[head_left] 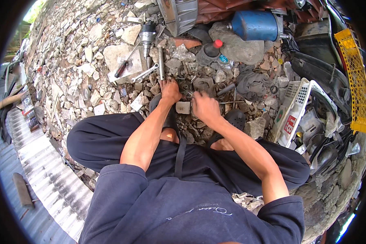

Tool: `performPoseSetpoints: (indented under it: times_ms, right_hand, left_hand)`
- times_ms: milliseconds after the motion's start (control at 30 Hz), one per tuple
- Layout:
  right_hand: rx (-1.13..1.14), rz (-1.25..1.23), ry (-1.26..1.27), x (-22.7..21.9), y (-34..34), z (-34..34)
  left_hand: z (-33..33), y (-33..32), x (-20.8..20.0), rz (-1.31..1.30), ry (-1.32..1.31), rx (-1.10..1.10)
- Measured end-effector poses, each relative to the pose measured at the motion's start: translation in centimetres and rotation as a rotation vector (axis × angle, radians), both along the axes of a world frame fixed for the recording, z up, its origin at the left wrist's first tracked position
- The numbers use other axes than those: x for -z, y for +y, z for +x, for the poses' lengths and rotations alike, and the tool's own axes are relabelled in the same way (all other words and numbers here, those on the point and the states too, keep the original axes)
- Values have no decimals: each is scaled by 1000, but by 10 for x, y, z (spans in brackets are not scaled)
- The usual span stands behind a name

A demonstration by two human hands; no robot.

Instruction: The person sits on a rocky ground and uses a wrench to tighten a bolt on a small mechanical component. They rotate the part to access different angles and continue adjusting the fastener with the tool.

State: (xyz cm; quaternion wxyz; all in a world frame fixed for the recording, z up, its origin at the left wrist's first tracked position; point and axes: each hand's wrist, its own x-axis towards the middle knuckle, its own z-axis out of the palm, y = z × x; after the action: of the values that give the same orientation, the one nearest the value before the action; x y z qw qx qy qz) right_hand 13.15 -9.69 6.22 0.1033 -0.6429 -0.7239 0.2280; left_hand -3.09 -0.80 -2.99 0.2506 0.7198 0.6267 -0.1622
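My left hand (171, 91) is low over the stones in front of me, fingers curled down. Whatever lies under those fingers is hidden. Just beyond it lies a metal tube (161, 64). My right hand (206, 108), slightly blurred, is closed beside it; a thin metal piece shows at its fingertips, too small to name. Small greasy metal parts (203, 84) sit among the stones past both hands. A combination wrench (145, 73) and a screwdriver (122, 68) rest on a flat stone slab (113, 55). Near them is a grey power tool (147, 35).
A bottle with a red cap (211, 49) and a blue metal cylinder (255, 25) are ahead to the right. White plastic crates (293, 114) hold scrap at the right, near a yellow crate (352, 77). Corrugated metal sheets (49, 162) lie left. Loose rubble covers the ground.
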Motion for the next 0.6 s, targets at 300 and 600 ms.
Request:
performPoseSetpoints:
  times_ms: [300, 600]
  right_hand:
    - [392, -647, 406, -6, 32, 15]
    - [-246, 101, -89, -12, 9, 10]
  left_hand:
    - [9, 2, -20, -16, -22, -86]
    - [3, 5, -14, -62, -103, -82]
